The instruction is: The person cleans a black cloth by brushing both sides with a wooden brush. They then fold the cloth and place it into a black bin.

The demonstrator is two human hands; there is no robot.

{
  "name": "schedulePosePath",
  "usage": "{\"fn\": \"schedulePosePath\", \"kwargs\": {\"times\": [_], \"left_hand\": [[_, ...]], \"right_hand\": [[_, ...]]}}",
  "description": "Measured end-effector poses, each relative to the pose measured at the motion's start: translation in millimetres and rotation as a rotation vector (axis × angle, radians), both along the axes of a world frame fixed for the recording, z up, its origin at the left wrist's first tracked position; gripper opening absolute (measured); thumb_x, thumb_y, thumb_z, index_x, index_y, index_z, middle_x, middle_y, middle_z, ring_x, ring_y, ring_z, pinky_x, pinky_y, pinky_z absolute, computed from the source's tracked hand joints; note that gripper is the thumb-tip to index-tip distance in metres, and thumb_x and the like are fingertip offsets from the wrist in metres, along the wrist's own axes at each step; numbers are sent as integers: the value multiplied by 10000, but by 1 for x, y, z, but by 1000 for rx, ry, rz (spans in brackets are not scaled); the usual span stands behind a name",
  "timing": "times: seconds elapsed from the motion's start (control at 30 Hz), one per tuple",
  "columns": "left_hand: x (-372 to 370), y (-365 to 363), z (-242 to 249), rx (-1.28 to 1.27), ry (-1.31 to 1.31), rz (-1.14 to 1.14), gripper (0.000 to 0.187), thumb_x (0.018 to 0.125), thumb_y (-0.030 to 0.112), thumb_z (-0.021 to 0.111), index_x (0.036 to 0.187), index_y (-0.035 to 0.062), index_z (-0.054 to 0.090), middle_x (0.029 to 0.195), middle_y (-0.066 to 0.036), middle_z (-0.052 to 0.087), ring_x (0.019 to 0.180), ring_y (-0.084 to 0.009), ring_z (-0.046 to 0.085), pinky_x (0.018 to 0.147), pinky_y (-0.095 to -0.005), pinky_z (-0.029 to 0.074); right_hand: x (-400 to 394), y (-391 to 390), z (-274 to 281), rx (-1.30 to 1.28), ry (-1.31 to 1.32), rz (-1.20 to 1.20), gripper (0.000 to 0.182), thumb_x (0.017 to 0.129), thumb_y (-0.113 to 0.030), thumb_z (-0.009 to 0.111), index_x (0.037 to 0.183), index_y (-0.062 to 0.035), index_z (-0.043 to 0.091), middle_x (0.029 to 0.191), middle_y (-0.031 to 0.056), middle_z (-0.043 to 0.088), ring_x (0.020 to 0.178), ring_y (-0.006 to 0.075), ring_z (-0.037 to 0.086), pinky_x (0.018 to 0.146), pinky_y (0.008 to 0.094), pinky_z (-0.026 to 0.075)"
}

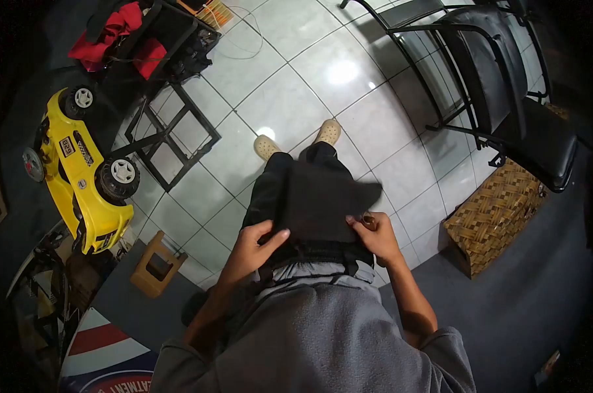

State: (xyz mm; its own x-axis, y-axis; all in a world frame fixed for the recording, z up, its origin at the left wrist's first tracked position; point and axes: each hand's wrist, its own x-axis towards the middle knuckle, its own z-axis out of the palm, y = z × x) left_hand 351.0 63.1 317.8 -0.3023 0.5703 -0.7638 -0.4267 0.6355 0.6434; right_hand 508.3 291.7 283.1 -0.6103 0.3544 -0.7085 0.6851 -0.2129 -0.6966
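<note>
A dark, nearly black piece of flat material [329, 200], perhaps cloth, lies over my lap and thighs, its far right corner lifted and blurred. At its near right edge my right hand [379, 239] pinches it between thumb and fingers. A small brown, ring-like thing [370, 223] shows at the right fingers; I cannot make out its kind. My left hand [256, 251] is at the left edge of the material, thumb and fingers apart, with the thumb tip close to or touching it.
A yellow toy car [77, 173] stands on its side at left, near a black metal frame [172, 141]. A cardboard piece [157, 265] lies by my left arm. Black chairs [486, 78] and a woven box [496, 216] stand at right. White tiles [277, 85] cover the floor.
</note>
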Motion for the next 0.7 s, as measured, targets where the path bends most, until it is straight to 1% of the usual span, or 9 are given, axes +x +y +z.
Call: {"fn": "schedulePosePath", "kwargs": {"times": [0.07, 0.17, 0.2, 0.27, 0.43, 0.47, 0.53, 0.63, 0.7], "left_hand": [[8, 4, -10, -81, 63, 74, 205, 892, 130, 555, 787, -47, 554, 729, 25, 538, 723, -44, 446, 660, -201, 385], [0, 14, -1, -266, 102, -14, 200, 884, 127, 564, 766, -32, 539, 695, 44, 510, 683, -25, 425, 602, -193, 366], [3, 12, -5, -267, 104, -14, 200, 884, 127, 564, 766, -32, 539, 695, 44, 510, 683, -25, 425, 602, -193, 366], [14, 4, -17, -190, 249, 132, 159, 874, 115, 577, 787, -17, 563, 668, 38, 516, 633, -20, 434, 557, -183, 349], [2, 26, 5, -200, 295, 338, 127, 848, 93, 603, 860, -31, 579, 673, -14, 561, 579, -50, 490, 533, -207, 384], [0, 26, 8, -184, 336, 220, 118, 839, 86, 607, 889, -20, 592, 691, -31, 580, 588, -56, 506, 537, -215, 398], [2, 21, 6, -150, 472, 23, 139, 815, 72, 609, 945, 27, 629, 716, -70, 591, 605, -76, 526, 555, -228, 421], [-6, 27, 19, -159, 458, -31, 175, 799, 117, 628, 946, 23, 637, 704, -88, 563, 618, -100, 515, 580, -242, 431], [-13, 18, 19, -119, 490, -94, 296, 770, 137, 637, 1048, 35, 623, 698, -62, 546, 633, -98, 485, 597, -247, 429]], "right_hand": [[-9, 0, 3, 28, -208, 51, 448, 800, -261, 668, 519, 13, 452, 462, -41, 319, 467, 62, 299, 424, 297, 232], [-9, 2, -5, 40, -310, 122, 351, 802, -225, 658, 604, 16, 496, 495, -4, 403, 496, 72, 374, 451, 288, 314], [-9, -1, -8, 39, -308, 121, 351, 802, -225, 658, 604, 16, 496, 495, -4, 403, 496, 72, 374, 451, 288, 314], [-8, -10, -10, 165, -3, -27, 228, 805, -180, 639, 757, 18, 536, 573, 69, 508, 550, 100, 474, 525, 281, 403], [-38, 0, 27, 259, -1, 133, 161, 784, -102, 610, 903, -10, 551, 687, 138, 578, 625, 231, 590, 611, 295, 449], [-40, 1, 30, 250, 2, 116, 157, 777, -81, 601, 913, -18, 558, 691, 149, 579, 629, 281, 601, 611, 309, 451], [-43, 3, 40, 308, 1, 228, 163, 774, -94, 606, 913, -17, 569, 701, 153, 586, 636, 291, 603, 620, 319, 456], [-38, 8, 41, 383, -4, 440, 198, 760, -135, 628, 906, -7, 589, 713, 162, 596, 637, 286, 601, 629, 338, 463], [-35, 13, 42, 398, -7, 542, 228, 748, -163, 646, 898, 2, 599, 715, 168, 599, 631, 270, 598, 630, 345, 465]]}}
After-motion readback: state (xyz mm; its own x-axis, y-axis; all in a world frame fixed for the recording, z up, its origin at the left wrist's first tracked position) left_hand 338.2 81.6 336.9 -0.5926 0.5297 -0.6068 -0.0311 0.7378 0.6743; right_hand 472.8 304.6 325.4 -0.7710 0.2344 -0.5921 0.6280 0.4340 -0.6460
